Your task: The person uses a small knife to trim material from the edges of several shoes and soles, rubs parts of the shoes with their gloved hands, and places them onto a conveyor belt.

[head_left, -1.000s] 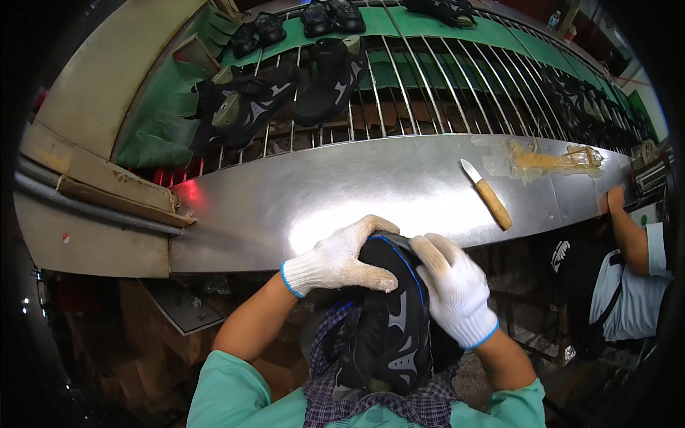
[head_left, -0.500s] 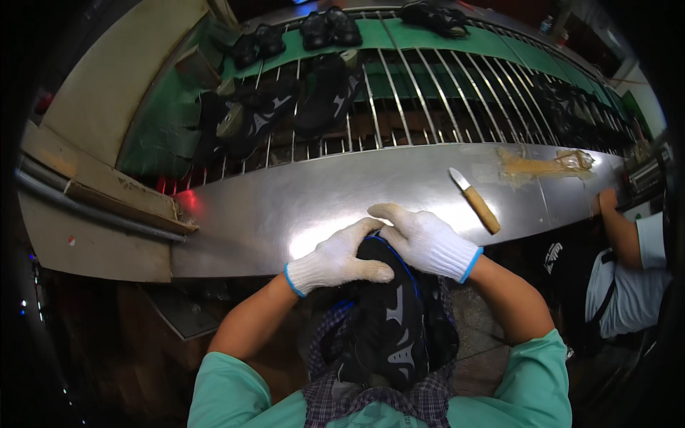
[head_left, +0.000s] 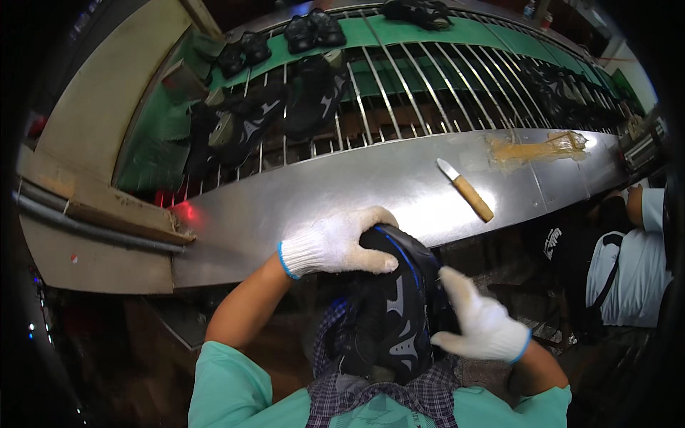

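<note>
A black sports shoe (head_left: pixel 394 303) with grey trim and a blue line round its edge stands against my checked apron, toe pointing away. My left hand (head_left: pixel 339 242), in a white knit glove, is wrapped over the toe, thumb on the upper and fingers round the front. My right hand (head_left: pixel 485 324), gloved alike, is beside the shoe's right side, thumb and fingers apart and slightly blurred. Its fingertips come close to the sole edge; whether they touch it I cannot tell. A short knife (head_left: pixel 472 197) with a wooden handle lies on the metal bench beyond.
The metal bench (head_left: pixel 285 203) has a taped brown patch (head_left: pixel 528 148) at right. Behind it, a rack of metal bars (head_left: pixel 399 89) carries several black shoes (head_left: pixel 314 100) and a green strip (head_left: pixel 399 30). At left stands a panel with a pipe (head_left: pixel 93 225). Another person (head_left: pixel 621 278) is at right.
My right hand has let go of the toe and moved down and right along the shoe's side. The left hand has slid further over the toe. The view has shifted slightly.
</note>
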Available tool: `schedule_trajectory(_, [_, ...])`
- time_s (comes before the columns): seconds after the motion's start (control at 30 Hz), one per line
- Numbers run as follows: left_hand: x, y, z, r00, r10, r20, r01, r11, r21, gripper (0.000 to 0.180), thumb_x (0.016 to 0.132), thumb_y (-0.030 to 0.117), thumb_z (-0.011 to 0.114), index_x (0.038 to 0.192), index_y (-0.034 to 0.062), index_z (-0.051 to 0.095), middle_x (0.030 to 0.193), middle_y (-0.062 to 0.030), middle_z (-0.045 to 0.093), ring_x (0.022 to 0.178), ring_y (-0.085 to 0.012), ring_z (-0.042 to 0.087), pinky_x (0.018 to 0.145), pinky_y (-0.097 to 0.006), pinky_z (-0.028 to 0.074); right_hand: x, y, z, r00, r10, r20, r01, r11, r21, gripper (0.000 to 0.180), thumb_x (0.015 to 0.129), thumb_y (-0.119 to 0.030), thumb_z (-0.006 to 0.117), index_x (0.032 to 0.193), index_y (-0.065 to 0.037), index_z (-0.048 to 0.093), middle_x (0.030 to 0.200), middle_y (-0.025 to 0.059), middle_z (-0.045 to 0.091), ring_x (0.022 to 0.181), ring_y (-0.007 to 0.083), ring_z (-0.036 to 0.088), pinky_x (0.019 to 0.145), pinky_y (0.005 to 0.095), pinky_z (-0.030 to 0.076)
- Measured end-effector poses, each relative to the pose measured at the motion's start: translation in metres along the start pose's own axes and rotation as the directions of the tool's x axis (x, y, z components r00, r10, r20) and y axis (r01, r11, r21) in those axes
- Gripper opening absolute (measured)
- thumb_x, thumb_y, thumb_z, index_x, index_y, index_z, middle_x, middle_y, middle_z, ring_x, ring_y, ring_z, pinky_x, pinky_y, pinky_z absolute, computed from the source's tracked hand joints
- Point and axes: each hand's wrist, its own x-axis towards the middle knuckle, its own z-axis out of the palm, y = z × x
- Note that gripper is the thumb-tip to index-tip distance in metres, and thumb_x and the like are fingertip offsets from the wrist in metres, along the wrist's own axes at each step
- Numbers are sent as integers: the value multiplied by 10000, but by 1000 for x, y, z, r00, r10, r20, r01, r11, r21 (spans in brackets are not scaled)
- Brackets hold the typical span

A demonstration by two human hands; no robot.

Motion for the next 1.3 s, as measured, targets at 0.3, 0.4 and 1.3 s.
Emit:
schedule_trajectory(0.3, [8,5,31,970,-27,-240,56,992,115,441,1076,394,560,1180,11,754,998,-186,787,935,-320,755,879,-425,575,69,24,45,919,-115,-376,128,992,11,650,937,-129,688,1525,36,467,1173,292,709,992,429,759,859,455,641])
schedule_trajectory(0.4, [-9,0,36,940,-64,-334,103,990,101,458,1084,402,544,1212,7,736,976,-171,782,902,-313,747,855,-422,572,107,32,51,971,114,-210,-33,933,358,513,983,-186,572,1452,21,603,1135,262,746,1055,369,752,946,436,594])
schedule_trajectory(1.3, [-27,-28,54,851,-99,-516,174,980,101,521,1105,392,573,788,20,751,588,-157,605,520,-233,585,538,-391,476,69,-52,35,998,-50,-36,47,995,-84,704,796,-75,748,1464,-74,524,1043,182,629,813,350,708,709,451,618])
